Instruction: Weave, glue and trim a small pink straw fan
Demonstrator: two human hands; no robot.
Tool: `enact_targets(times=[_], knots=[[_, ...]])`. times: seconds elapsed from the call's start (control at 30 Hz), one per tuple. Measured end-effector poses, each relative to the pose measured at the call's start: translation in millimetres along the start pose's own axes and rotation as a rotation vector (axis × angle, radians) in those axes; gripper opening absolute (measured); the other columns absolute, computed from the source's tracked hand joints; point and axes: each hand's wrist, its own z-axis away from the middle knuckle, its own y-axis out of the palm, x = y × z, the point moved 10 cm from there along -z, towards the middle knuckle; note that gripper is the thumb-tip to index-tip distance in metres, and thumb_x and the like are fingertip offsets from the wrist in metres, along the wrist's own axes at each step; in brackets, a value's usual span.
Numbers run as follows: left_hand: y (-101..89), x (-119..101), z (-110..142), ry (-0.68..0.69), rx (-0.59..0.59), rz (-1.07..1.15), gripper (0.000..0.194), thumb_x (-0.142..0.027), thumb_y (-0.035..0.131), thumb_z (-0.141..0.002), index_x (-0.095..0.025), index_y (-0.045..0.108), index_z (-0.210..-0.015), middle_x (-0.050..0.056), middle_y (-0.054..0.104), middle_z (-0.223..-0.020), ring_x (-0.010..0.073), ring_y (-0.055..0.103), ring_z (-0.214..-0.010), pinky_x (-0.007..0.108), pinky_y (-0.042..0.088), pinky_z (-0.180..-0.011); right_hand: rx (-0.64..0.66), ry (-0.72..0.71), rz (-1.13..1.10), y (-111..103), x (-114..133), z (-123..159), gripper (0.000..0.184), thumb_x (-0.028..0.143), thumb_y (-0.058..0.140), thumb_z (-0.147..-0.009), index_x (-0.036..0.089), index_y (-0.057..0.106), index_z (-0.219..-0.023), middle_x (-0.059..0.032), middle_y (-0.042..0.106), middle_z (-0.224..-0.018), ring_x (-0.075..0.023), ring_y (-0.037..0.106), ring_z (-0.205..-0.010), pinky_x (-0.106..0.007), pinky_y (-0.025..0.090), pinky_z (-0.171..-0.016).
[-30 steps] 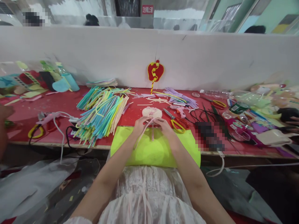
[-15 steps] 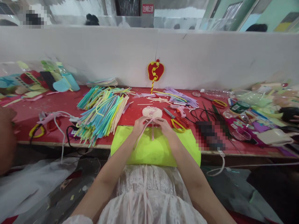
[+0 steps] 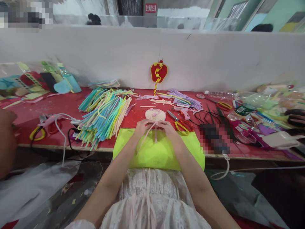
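Note:
A small round fan (image 3: 149, 115), cream coloured with pink flowers on its face, is at the front of the red table. Both my hands pinch it at its lower edge, where the pink handle (image 3: 156, 137) begins. My left hand (image 3: 141, 127) is closed there, and a thin pink strip (image 3: 145, 137) trails down beside it; I cannot tell whether it is ribbon or pipe cleaner. Opposite it, my right hand (image 3: 167, 128) is closed with bent fingers. The fingertips partly hide the join. Under my wrists lies a yellow-green cloth (image 3: 154, 156).
Left of my hands lies a big heap of pastel pipe cleaners (image 3: 105, 117). Purple pipe cleaners (image 3: 187, 99), a pink glue gun (image 3: 185, 114) and yellow-handled scissors (image 3: 182, 128) lie to the right. A red fan (image 3: 154, 71) stands against the white partition (image 3: 107, 57). Another person's arm (image 3: 7, 143) shows at far left.
My hands have barely moved. The pink strip hanging by my left hand has shifted slightly and looks narrower. The fan stays where it was.

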Motion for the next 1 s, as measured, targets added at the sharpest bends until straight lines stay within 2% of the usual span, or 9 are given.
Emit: enact_targets(times=[0.4, 0.63, 0.77, 0.87, 1.0], knots=[[-4.3, 0, 0, 0.038, -0.021, 0.010, 0.017, -0.030, 0.061, -0.075, -0.019, 0.069, -0.085, 0.005, 0.070, -0.086, 0.0163, 0.064, -0.081, 0.028, 0.049, -0.079, 0.002, 0.007, 0.032, 2, 2, 2, 0.024, 0.038, 0.074, -0.056, 0.019, 0.069, -0.069, 0.0013, 0.062, -0.064, -0.0086, 0.049, -0.054, -0.024, 0.036, -0.054], [-4.3, -5, -1, 0.044, -0.022, 0.002, 0.020, -0.031, 0.058, -0.078, -0.019, 0.068, -0.090, 0.005, 0.069, -0.089, 0.0162, 0.063, -0.085, 0.029, 0.048, -0.081, -0.025, 0.000, 0.031, 1, 1, 1, 0.028, 0.042, 0.073, -0.057, 0.020, 0.070, -0.074, 0.0011, 0.063, -0.064, -0.0090, 0.051, -0.055, -0.024, 0.038, -0.055], [-10.2, -14, 0, 0.096, -0.096, -0.039, 0.021, -0.034, 0.058, -0.078, -0.019, 0.068, -0.090, 0.006, 0.067, -0.091, 0.0159, 0.061, -0.086, 0.028, 0.047, -0.082, -0.036, -0.002, 0.028, 0, -1, -1, 0.029, 0.044, 0.072, -0.058, 0.020, 0.070, -0.072, 0.0009, 0.063, -0.064, -0.0091, 0.051, -0.053, -0.024, 0.038, -0.053], [-10.9, -16, 1, 0.117, -0.107, -0.059, 0.020, -0.034, 0.057, -0.078, -0.020, 0.068, -0.087, 0.006, 0.067, -0.090, 0.0159, 0.060, -0.087, 0.028, 0.046, -0.082, -0.030, -0.002, 0.028, 1, 0, 0, 0.028, 0.044, 0.072, -0.058, 0.020, 0.070, -0.073, 0.0006, 0.063, -0.064, -0.0095, 0.051, -0.053, -0.024, 0.039, -0.053], [-9.7, -9, -1, 0.072, -0.083, -0.007, 0.021, -0.034, 0.057, -0.078, -0.021, 0.068, -0.089, 0.005, 0.067, -0.091, 0.0161, 0.060, -0.086, 0.028, 0.048, -0.079, 0.026, 0.018, 0.017, 8, 5, 4, 0.030, 0.041, 0.072, -0.059, 0.020, 0.070, -0.080, -0.0011, 0.066, -0.071, -0.0107, 0.054, -0.060, -0.023, 0.040, -0.054]])
